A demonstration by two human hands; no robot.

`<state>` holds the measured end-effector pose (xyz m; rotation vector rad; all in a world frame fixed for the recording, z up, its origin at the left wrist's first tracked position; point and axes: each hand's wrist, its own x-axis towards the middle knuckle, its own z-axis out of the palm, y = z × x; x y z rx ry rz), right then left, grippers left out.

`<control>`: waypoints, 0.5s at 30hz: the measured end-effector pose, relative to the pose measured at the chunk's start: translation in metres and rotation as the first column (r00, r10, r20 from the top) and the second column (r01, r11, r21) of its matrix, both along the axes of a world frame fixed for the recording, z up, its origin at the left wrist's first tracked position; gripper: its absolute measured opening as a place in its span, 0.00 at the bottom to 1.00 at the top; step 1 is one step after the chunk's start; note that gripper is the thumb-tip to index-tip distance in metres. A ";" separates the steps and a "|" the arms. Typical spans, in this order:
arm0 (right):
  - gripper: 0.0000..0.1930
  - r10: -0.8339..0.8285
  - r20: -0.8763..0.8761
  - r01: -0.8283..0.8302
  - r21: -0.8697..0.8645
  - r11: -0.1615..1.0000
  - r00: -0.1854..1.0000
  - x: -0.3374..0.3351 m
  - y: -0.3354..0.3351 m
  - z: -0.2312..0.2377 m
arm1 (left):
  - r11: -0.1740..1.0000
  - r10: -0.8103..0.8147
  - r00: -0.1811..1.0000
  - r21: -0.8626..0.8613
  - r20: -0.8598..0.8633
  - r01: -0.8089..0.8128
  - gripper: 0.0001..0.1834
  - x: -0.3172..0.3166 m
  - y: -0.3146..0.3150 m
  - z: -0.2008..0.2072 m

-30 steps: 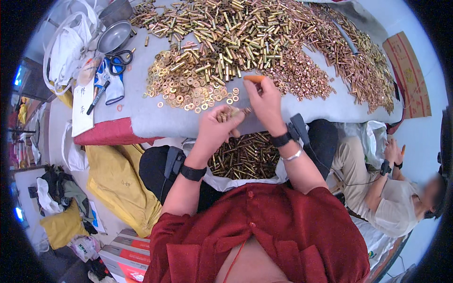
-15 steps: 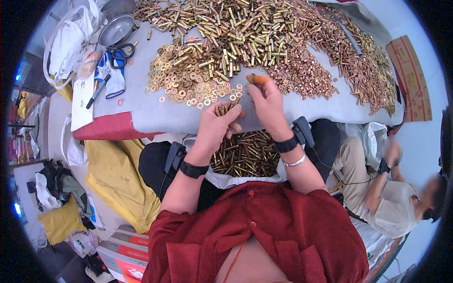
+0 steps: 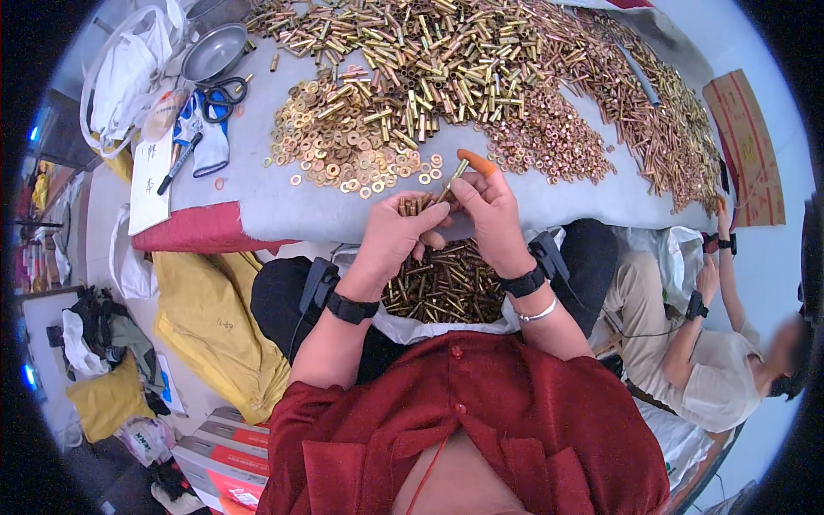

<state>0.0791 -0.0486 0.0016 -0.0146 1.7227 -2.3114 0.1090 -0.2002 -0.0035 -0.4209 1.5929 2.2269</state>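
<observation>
My left hand [image 3: 396, 228] is closed around a small bunch of bronze-coloured metal rods [image 3: 414, 206], their ends showing above the fingers. Just to its right, my right hand [image 3: 491, 209] pinches a slim brass-coloured metal tube [image 3: 460, 169], tilted upward. An orange cover [image 3: 475, 161] sits on one right fingertip. The two hands nearly meet at the table's near edge; whether the tube touches a rod is hard to make out. Below them, a white bag [image 3: 410, 330] in my lap holds many dark bronze rods [image 3: 446, 287].
Flat washers [image 3: 330, 146], small nuts [image 3: 549, 142] and metal tubes [image 3: 429, 64] lie heaped on the grey-covered table [image 3: 292, 215]. Scissors [image 3: 225, 96], a marker [image 3: 180, 163], a glove [image 3: 210, 146] and a metal bowl [image 3: 215, 53] lie at left. A co-worker [image 3: 717, 369] sits at right.
My right hand has come down and left toward the left hand, and the tube in it now stands out more. The co-worker's arm now reaches up to the table's right end.
</observation>
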 end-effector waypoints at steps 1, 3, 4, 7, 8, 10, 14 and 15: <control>0.21 0.004 -0.041 -0.003 0.036 0.999 0.999 0.000 0.000 -0.001 | 1.000 0.003 1.000 0.001 0.001 -0.003 0.13 0.000 0.000 0.000; 0.21 0.012 -0.081 -0.006 0.073 0.997 0.997 -0.001 0.000 -0.002 | 0.999 -0.007 1.000 0.032 -0.009 0.007 0.14 -0.001 0.000 0.001; 0.21 0.026 -0.110 -0.015 0.106 0.994 0.994 -0.002 0.000 -0.003 | 0.999 -0.005 1.000 0.033 -0.007 0.005 0.14 -0.001 -0.001 0.000; 0.21 0.046 -0.141 -0.026 0.143 0.989 0.989 -0.005 -0.001 -0.005 | 0.999 -0.024 0.999 -0.024 -0.037 0.023 0.14 -0.001 -0.004 0.000; 0.21 0.048 -0.145 -0.027 0.145 0.989 0.988 -0.005 -0.001 -0.006 | 0.998 -0.014 0.999 -0.062 -0.035 0.012 0.14 -0.001 -0.004 0.002; 0.19 0.082 -0.152 -0.052 0.193 0.980 0.985 -0.003 -0.003 -0.004 | 0.996 -0.003 0.999 -0.094 -0.036 0.000 0.13 -0.001 -0.003 0.003; 0.14 0.212 -0.182 -0.130 0.380 0.916 0.960 -0.010 0.003 -0.009 | 0.999 0.028 0.998 0.033 -0.063 -0.026 0.13 -0.002 -0.006 0.000; 0.14 0.212 -0.181 -0.131 0.379 0.916 0.960 -0.014 0.002 -0.007 | 0.992 0.041 0.995 0.120 -0.089 -0.030 0.13 -0.002 -0.007 0.000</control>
